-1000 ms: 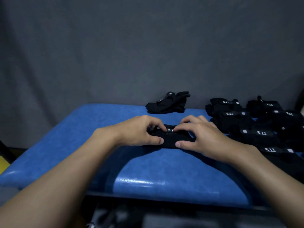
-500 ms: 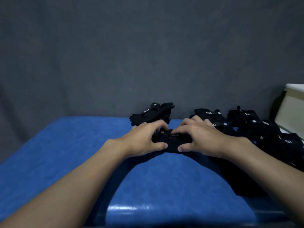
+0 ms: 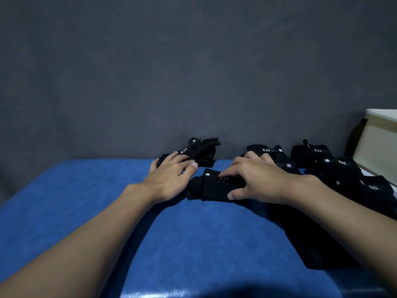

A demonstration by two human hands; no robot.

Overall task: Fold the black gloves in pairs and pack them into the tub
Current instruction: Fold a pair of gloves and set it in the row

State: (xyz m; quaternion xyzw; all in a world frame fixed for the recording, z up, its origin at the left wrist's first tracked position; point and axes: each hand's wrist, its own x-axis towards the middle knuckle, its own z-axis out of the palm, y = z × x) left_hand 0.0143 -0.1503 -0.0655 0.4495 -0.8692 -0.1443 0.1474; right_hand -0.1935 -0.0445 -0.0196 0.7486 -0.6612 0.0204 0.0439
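With the right hand (image 3: pixel 264 181), grip clamped on the folded pair (image 3: pixel 206 188) on the tabletop (image 3: pixel 75 211), press the fold flat while the left hand (image 3: pixel 169 179), grip apart, draws in the loose gloves (image 3: pixel 204 149) behind.

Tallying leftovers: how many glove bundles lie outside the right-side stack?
2: folded bundle gripped by right hand, centre; loose pair behind, touched by left hand. Arms may hide more.

One view, worn on your head, wide-angle. It looks from above the near edge of the blue bench (image 3: pixel 193 244), facing forward and down across it to the grey backdrop (image 3: pixel 193 72) behind its far edge. Close range: your forearms enter from the bottom corners, left hand (image 3: pixel 169 179) and right hand (image 3: pixel 257 181) over its far half.
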